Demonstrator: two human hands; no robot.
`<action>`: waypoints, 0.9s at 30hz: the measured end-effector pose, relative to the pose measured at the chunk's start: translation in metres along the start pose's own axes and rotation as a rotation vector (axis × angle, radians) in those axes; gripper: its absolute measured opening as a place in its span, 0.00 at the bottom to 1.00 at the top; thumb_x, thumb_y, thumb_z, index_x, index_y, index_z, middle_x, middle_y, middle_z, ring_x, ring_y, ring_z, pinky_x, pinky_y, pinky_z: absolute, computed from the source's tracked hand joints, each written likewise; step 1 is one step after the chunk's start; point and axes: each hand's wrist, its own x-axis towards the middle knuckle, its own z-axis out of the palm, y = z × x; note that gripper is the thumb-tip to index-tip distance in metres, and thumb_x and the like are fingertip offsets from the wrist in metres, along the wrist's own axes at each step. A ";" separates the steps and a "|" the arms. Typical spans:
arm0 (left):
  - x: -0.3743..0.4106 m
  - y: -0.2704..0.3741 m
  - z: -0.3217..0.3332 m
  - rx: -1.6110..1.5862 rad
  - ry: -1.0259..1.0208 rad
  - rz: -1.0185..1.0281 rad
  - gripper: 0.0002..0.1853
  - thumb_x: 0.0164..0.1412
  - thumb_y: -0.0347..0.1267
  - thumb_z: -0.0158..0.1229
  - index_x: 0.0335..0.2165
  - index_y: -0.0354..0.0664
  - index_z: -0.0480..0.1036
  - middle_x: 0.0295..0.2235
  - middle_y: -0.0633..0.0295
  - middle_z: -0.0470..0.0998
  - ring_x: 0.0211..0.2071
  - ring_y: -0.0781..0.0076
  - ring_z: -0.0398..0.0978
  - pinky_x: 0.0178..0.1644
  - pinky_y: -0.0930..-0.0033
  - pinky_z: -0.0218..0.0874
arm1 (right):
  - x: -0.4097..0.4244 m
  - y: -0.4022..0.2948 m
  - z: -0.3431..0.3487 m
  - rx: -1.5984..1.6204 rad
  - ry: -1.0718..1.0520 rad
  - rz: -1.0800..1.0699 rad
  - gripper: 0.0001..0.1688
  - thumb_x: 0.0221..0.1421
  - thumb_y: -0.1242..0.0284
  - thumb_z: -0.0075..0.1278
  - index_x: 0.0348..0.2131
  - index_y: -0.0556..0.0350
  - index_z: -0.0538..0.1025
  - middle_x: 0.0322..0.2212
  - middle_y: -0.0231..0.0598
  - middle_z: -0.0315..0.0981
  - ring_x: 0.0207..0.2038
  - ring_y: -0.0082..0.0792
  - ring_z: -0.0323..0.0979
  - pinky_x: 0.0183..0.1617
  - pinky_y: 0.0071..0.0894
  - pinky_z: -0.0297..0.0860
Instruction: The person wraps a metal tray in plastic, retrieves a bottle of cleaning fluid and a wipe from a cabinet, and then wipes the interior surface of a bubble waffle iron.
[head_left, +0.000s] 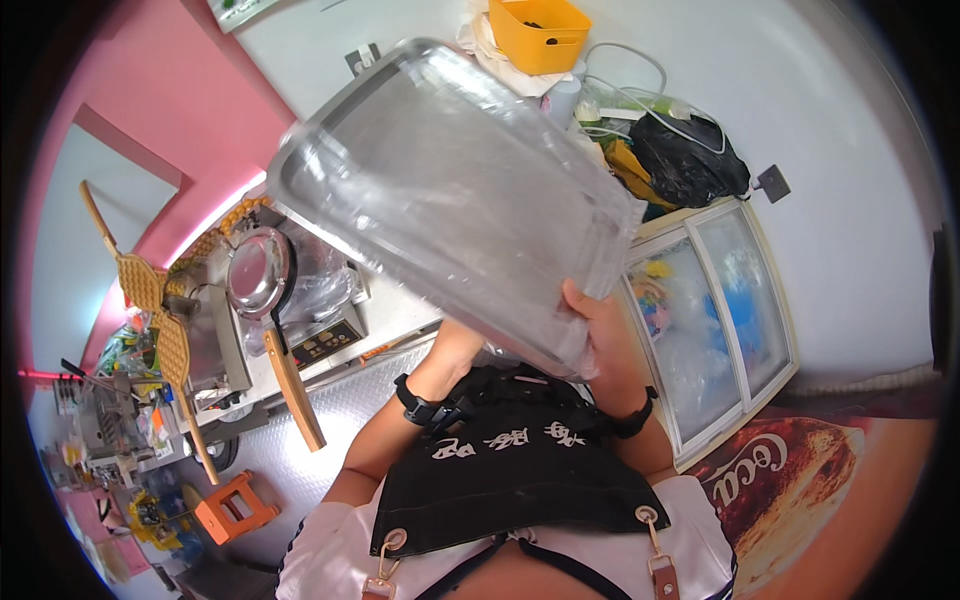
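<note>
A large rectangular metal tray (450, 195) is tilted up before my chest, with clear plastic film lying over or around it. My right hand (598, 326) grips its near right corner, thumb on the upper face and fingers hidden behind. At the tray's lower left edge, my left hand (461, 343) goes underneath; its fingers are out of sight, so its grip cannot be made out. Black bands circle both wrists. Below the hands hangs my black apron (517, 465), which bears white writing.
On the left counter (397, 304) are a round waffle pan (259, 274) with a wooden handle and a control panel (326, 343). An orange stool (236, 508) stands on the metal floor. To the right is a glass-topped chest freezer (712, 322); a black bag (686, 161) and yellow basket (540, 41) sit beyond.
</note>
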 end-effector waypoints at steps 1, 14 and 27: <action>0.000 -0.004 0.004 0.004 0.053 0.076 0.12 0.59 0.28 0.61 0.43 0.39 0.74 0.39 0.60 0.77 0.41 0.71 0.75 0.45 0.69 0.69 | 0.000 0.003 0.004 0.006 -0.025 0.029 0.28 0.59 0.72 0.55 0.55 0.62 0.66 0.45 0.41 0.73 0.44 0.36 0.75 0.48 0.36 0.73; -0.010 0.005 -0.024 -0.056 -0.129 -0.151 0.12 0.59 0.25 0.59 0.43 0.36 0.74 0.41 0.58 0.79 0.42 0.69 0.78 0.44 0.67 0.71 | 0.016 0.014 -0.018 -0.005 -0.004 0.215 0.21 0.59 0.71 0.55 0.50 0.60 0.70 0.37 0.36 0.74 0.36 0.28 0.75 0.40 0.29 0.73; -0.017 -0.007 -0.005 0.283 -0.133 0.248 0.10 0.53 0.18 0.60 0.37 0.31 0.78 0.31 0.60 0.82 0.33 0.74 0.79 0.40 0.71 0.71 | 0.023 0.013 0.007 0.057 -0.012 0.209 0.24 0.60 0.72 0.54 0.53 0.64 0.67 0.44 0.41 0.74 0.44 0.35 0.75 0.50 0.36 0.73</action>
